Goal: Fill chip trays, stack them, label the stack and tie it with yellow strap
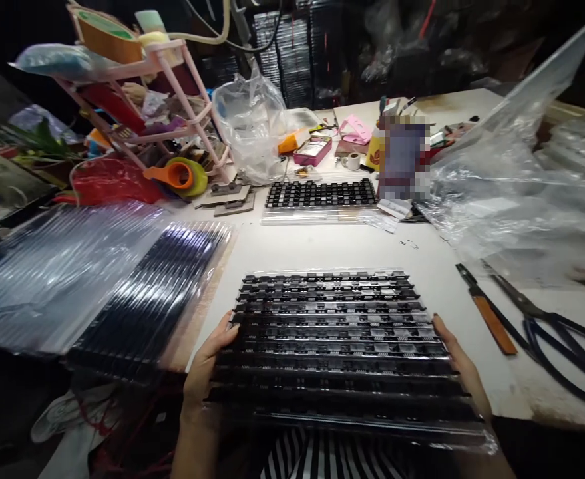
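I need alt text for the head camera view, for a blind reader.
Left hand and right hand hold a clear plastic tray with rows of black parts at a white worktable. Glossy black ribbed sheets lie at left; an orange-handled knife and dark-handled scissors lie at right.

A band of bare white tabletop leaves passage between the near tray and the far tray; a tray stack blocks the left, scissors and an orange-handled tool the right, crumpled plastic the far right
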Available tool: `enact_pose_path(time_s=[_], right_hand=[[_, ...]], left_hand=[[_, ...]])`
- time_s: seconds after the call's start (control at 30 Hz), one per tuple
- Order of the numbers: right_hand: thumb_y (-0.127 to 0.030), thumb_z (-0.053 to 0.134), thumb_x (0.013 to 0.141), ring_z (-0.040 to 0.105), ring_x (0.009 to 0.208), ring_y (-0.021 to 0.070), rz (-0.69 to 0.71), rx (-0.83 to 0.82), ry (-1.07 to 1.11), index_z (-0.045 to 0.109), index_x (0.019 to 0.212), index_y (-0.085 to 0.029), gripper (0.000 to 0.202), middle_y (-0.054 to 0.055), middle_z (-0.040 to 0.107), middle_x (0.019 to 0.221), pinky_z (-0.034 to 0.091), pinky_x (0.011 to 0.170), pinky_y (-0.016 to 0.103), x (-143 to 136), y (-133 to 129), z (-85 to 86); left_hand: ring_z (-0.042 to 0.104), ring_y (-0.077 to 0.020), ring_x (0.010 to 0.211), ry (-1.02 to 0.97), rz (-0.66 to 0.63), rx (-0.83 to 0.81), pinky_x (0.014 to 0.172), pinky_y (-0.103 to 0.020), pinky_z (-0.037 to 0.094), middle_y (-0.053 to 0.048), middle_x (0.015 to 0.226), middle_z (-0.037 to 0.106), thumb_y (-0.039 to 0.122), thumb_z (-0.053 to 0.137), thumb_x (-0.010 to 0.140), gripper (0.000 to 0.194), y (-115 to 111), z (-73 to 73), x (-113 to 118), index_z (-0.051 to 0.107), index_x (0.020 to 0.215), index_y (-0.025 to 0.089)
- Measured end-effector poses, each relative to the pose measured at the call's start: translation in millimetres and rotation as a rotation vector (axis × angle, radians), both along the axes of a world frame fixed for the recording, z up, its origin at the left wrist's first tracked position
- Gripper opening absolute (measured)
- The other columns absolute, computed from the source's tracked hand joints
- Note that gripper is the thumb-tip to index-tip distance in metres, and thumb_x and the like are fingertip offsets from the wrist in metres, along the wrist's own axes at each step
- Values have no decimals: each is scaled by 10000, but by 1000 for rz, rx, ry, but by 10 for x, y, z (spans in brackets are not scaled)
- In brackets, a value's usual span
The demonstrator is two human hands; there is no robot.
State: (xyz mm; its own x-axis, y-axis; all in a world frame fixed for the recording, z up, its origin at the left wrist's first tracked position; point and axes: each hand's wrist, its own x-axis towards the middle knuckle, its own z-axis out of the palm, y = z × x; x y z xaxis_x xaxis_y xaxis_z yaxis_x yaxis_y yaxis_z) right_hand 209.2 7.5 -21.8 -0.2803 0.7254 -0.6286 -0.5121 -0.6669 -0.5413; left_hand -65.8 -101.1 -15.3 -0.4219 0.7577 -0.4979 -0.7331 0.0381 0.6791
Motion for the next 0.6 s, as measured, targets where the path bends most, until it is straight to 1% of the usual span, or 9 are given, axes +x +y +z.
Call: enact_pose_path(time_s=[0.07,0.17,0.27,0.33,0.37,0.43,0.5,0.53,0.6], right_hand=[[-365,611,819,682,919,225,6,-13,48,682,1074,-271,281,10,745,892,508,912,383,-59,24,67],[-418,505,878,672,942,242,-12,-36,222,653,1129,-239,342,43,742,916,483,922,451,-93,53,60],[-511,441,879,663,959,258,-24,-52,409,659,1114,-201,445,65,740,916,471,923,475,-94,48,-18],[-489,446,880,662,956,251,-14,-66,456,668,1092,-195,425,65,740,910,468,928,462,-97,32,-60],[-461,454,883,662,956,245,-3,-73,468,670,1085,-194,399,62,740,910,466,931,453,-99,23,-71],[-420,461,890,661,958,233,15,-79,486,669,1083,-188,366,57,739,913,463,937,436,-105,9,-72],[-408,448,901,659,963,226,35,-80,507,664,1089,-179,367,56,737,921,459,939,425,-112,1,-53],[-404,435,909,658,967,222,44,-80,520,661,1095,-175,372,55,736,926,457,940,420,-115,0,-41],[-397,411,920,655,972,216,59,-71,543,656,1100,-169,380,55,734,933,455,942,411,-122,4,-16]], left_hand=[[649,-249,996,-49,-4,-37,954,-415,466,-50,1144,669,126,506,838,556,10,-2,-31,416,1370,261],[662,-238,967,-131,-29,-55,921,-393,497,-51,1074,700,110,469,850,511,30,-43,-133,453,1347,228],[656,-261,981,-166,-71,87,896,-426,510,-86,1061,702,180,418,872,475,39,-102,-227,448,1347,174],[647,-275,1000,-147,-76,186,895,-443,506,-100,1070,698,210,406,867,492,29,-137,-265,432,1355,159],[647,-273,1000,-129,-63,190,894,-438,507,-97,1060,703,201,404,859,503,19,-149,-276,424,1360,159],[658,-252,977,-97,-12,73,893,-404,513,-71,1006,722,135,401,837,531,-3,-155,-283,415,1366,178],[676,-215,929,-63,87,-125,872,-340,529,-30,929,740,75,403,817,562,-15,-134,-272,421,1364,203],[682,-196,906,-48,140,-215,855,-298,536,-9,893,745,60,411,812,568,-15,-115,-261,433,1357,215],[689,-169,871,-21,218,-331,817,-230,542,26,829,748,48,440,800,565,-4,-76,-232,469,1332,234]])
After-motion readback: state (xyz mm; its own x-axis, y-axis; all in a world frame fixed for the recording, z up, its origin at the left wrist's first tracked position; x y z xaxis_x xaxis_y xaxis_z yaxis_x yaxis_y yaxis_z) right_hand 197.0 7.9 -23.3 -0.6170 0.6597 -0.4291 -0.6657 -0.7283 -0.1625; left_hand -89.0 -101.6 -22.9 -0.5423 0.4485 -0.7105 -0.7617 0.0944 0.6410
